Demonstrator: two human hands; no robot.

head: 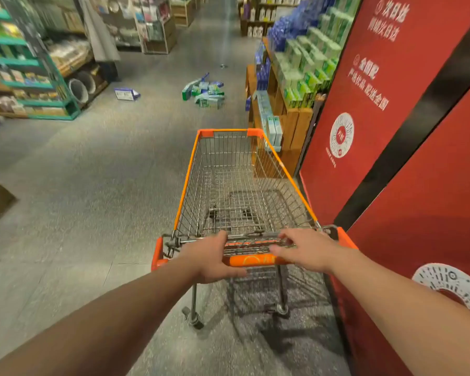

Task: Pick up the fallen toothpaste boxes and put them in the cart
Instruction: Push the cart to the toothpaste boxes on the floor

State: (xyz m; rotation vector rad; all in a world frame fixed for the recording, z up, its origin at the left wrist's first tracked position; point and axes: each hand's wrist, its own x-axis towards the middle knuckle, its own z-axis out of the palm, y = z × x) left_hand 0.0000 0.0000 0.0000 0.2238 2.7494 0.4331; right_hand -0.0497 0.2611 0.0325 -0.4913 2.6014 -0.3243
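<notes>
I have both hands on the cart (185,183) and I am at the approach step: nothing is picked up yet and the basket ahead of my hands holds no boxes. My left hand (215,257) grips the orange handle (255,260), fingers over the top and thumb tucked under. My right hand (305,251) lies on the same bar with its fingers stretched forward over the wire flap; I cannot tell whether it closes round the bar.

The fallen toothpaste boxes (205,92) lie in a loose heap on the floor (92,185), well ahead of both hands and beyond the cart's far end. One stray box (126,94) lies apart, further to the left-hand side.

Next, I judge, the cart has to roll forward until the heap is close beside it, steering clear of the wooden shelf (296,123) on my right-hand side. Then I let go and reach down.
</notes>
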